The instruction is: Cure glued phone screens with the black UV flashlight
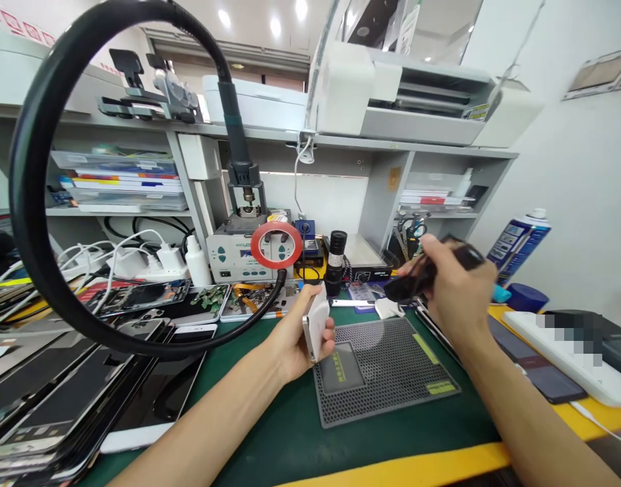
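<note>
White phone [318, 326], grey honeycomb-patterned mat [389, 372]

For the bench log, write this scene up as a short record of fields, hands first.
Left hand: holds a flat white device with a silver edge
Right hand: holds a dark, motion-blurred object, kind unclear
Surface: green work surface with a yellow front edge
On surface: grey perforated rectangular mat
Left side: stack of flat, dark-faced panels
Behind mat: black cylinder with a white label
Right side: blue-and-white spray can

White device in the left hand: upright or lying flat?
Upright: the left hand grips the white device, its broad face turned sideways.
</note>
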Available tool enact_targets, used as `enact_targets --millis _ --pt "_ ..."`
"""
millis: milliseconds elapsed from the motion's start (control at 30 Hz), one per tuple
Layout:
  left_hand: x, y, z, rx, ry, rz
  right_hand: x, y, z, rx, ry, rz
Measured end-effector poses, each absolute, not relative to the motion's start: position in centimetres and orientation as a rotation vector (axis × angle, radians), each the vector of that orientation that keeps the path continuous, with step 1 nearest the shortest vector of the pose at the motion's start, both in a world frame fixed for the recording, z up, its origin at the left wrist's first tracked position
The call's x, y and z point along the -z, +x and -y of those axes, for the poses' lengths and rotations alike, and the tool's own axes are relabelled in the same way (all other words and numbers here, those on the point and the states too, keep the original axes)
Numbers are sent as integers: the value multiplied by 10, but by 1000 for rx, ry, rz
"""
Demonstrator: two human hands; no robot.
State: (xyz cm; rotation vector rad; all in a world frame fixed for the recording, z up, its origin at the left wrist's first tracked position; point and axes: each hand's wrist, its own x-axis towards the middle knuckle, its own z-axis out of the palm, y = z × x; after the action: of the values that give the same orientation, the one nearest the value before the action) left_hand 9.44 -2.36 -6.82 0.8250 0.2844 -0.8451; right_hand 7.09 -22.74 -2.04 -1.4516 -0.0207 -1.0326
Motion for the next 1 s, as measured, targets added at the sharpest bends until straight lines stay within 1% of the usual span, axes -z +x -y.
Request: enact_targets --millis 67,100,300,500,733,867,1000 --pt "70 95 25 837 878 -270 23 89 249 881 -1753 -183" --pt "70 96 25 833 902 -260 26 97 260 829 -1828 -213" --pt "70 96 30 746 1010 -196 52 131 298 663 -2035 -279" --pt "68 92 33 702 976 -121 67 144 309 593 -2002 -336" --pt "67 89 31 734 947 -123 63 143 309 521 -1872 -264" --pt "66 87 30 739 965 -143 54 133 299 388 -1823 -200" --pt "69 88 30 748 999 -122 43 120 286 170 -1760 -13"
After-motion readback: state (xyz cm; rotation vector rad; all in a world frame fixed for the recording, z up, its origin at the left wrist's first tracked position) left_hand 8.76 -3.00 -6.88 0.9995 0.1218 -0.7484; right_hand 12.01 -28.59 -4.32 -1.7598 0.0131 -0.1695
